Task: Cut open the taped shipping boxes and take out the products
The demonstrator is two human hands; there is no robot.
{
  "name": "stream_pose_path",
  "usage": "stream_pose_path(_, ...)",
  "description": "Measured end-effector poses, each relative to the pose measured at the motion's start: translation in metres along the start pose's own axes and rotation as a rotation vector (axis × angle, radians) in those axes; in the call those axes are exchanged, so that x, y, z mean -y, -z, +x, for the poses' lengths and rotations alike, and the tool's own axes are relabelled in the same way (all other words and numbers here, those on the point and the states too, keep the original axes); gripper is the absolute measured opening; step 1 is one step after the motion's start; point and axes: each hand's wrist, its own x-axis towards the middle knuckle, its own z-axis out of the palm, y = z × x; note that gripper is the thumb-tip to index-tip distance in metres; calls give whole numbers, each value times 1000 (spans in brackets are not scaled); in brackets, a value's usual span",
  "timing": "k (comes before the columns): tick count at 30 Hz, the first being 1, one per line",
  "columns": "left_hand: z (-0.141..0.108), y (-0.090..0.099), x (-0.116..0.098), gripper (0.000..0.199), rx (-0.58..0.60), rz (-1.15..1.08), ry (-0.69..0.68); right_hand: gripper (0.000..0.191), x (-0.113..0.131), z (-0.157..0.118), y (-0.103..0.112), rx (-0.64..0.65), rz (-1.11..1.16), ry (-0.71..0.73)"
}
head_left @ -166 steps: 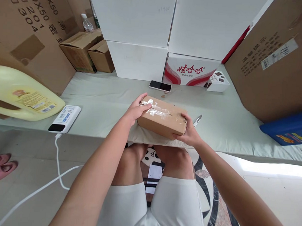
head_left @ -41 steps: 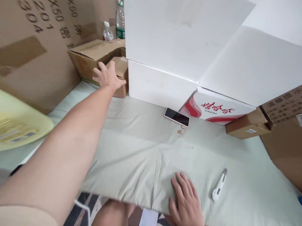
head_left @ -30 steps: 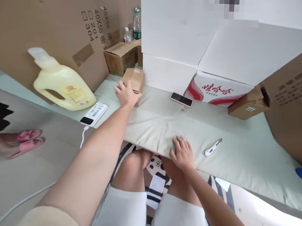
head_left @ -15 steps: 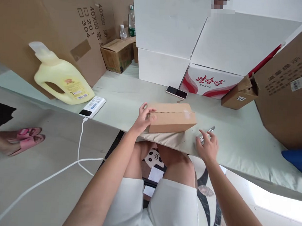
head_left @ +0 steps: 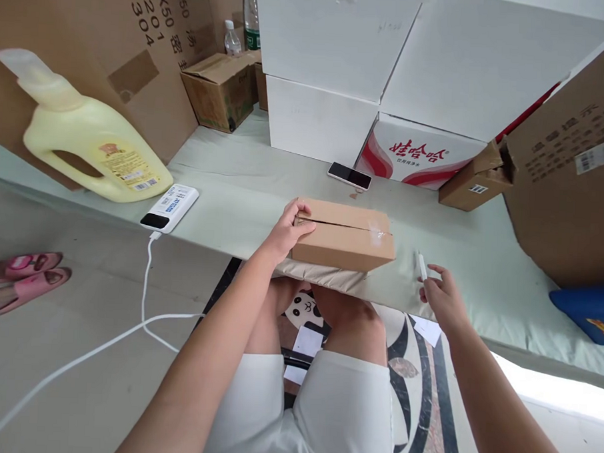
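A small brown cardboard box lies near the front edge of the cloth-covered table, a strip of clear tape at its right end. My left hand grips its left end, thumb on the top beside the seam between the flaps, where a narrow dark gap shows. To the right of the box, my right hand holds a slim white utility knife, its thin tip pointing away from me. The knife and the box are apart. Part of the knife's handle is hidden by my fingers.
Behind the box a phone lies before stacked white cartons. At left are a yellow detergent jug and a cabled white power bank. An opened small carton and a blue item are at right. Someone's feet in pink slippers show at left.
My right hand has picked up the utility knife from the table and moved slightly right. My left hand's thumb has come down on the box top. The view has shifted a little.
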Motion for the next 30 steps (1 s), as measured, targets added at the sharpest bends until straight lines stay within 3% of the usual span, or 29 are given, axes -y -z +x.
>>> stream_pose_path(4, 10, 17, -17, 35, 278, -120, 126, 61, 30, -19, 8, 72, 497, -88)
stream_pose_path(6, 15, 17, -33, 39, 278, 48, 120, 58, 50, -28, 16, 86, 671, -104)
stream_pose_path(8, 18, 7, -52, 45, 196, 310, -17, 54, 71, -35, 25, 85, 749, -72)
stream_pose_path(10, 17, -13, -70, 49, 126, 555, -230, 50, 91, -38, 31, 87, 761, 1)
stream_pose_path(11, 14, -24, -77, 49, 147, 638, -308, 47, 100, -38, 32, 88, 749, 40)
stream_pose_path(15, 1, -58, -87, 31, 284, 825, -379, 35, 124, -40, 25, 36, 720, 79)
stream_pose_path(18, -3, -60, -84, 30, 295, 890, -375, 28, 131, -42, 17, 23, 758, 83)
stream_pose_path(24, -2, -53, -86, 44, 330, 924, -363, 59, 145, -37, 4, 228, 759, 75)
stream_pose_path(30, -4, -55, -82, 46, 263, 930, -465, 35, 151, -33, 0, 205, 671, 74)
